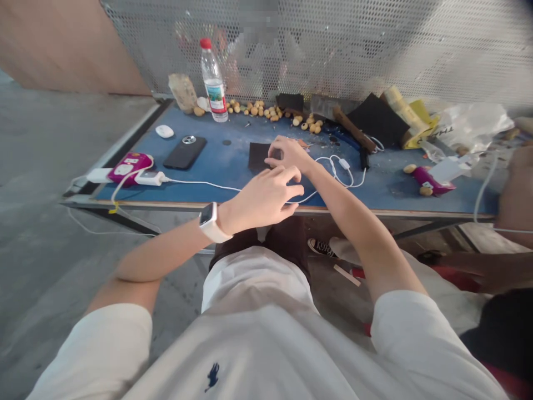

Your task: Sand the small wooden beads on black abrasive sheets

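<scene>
My right hand (pixel 288 153) is over a dark, flat rectangular sheet (pixel 257 156) on the blue tabletop (pixel 227 166). Its thumb and fingers curl together at the sheet's right side; anything between the fingertips is too small or hidden to name. Nearer to me, my left hand (pixel 266 195) hovers above the table's front edge, fingers bent and apart, with nothing visible in it. A white watch (pixel 214 222) is on that wrist. Beneath the hands runs a thin white cable (pixel 204 183).
A phone (pixel 185 153), white mouse (pixel 164 131) and purple power strip (pixel 130 168) lie left. A water bottle (pixel 215 89) stands behind, beside several small round wooden pieces (pixel 258 108). Right are a hammer (pixel 353 129), black sheet (pixel 378 121), plastic bag (pixel 470 125) and another person's arm (pixel 516 194).
</scene>
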The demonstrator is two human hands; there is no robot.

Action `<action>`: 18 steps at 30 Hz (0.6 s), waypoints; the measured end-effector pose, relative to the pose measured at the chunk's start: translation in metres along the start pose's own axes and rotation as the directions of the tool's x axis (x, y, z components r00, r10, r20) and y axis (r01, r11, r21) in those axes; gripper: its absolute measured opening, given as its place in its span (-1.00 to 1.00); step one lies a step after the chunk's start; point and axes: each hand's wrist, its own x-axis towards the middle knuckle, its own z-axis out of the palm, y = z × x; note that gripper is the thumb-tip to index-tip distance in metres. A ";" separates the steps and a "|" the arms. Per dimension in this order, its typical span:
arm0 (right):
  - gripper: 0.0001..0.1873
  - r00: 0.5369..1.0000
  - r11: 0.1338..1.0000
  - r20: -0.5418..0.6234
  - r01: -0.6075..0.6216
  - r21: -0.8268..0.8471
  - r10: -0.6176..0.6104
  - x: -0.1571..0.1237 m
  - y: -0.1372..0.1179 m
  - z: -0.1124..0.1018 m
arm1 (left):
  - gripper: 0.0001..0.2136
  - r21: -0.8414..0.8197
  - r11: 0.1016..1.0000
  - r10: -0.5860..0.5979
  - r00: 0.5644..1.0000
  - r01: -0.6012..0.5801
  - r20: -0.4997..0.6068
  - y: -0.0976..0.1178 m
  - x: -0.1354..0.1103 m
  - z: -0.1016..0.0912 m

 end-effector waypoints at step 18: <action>-0.68 0.998 0.990 0.006 0.062 -0.126 -0.062 0.080 -0.037 -0.038 | -0.67 0.237 0.958 -0.188 0.977 0.159 0.104 0.035 0.038 0.015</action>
